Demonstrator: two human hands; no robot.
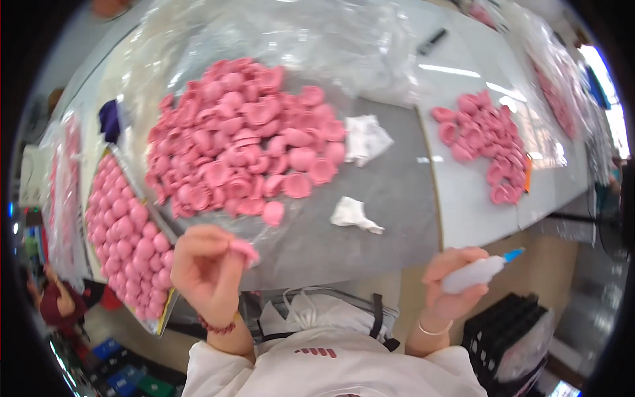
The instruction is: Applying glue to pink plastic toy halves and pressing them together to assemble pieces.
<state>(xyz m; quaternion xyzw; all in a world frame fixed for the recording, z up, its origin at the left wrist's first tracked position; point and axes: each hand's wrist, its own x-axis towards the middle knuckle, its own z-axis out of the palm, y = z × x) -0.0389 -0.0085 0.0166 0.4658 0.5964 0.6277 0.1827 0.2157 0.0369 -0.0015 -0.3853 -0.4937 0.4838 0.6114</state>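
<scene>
Between the thumb and fingers of my left hand [206, 263] is a small pink cup-shaped piece [245, 251], pinched by its edge. My right hand [450, 281] is wrapped round a white squeeze bottle [473, 274] with a blue nozzle tip that points up and to the right. The two hands are well apart, near the front edge of the grey table [390, 255]. Beyond my left hand lies a large heap of pink cup-shaped pieces [241, 142]. Beside that hand, a tray holds rows of rounded pink pieces [126, 228].
Two crumpled white tissues [354, 214] lie mid-table. A clear plastic sheet [278, 40] spreads behind the heap. On the right are a smaller pink pile [479, 135] and a dark marker-like object [433, 41]. Black crates [506, 331] stand low right. Another person [59, 301] is far left.
</scene>
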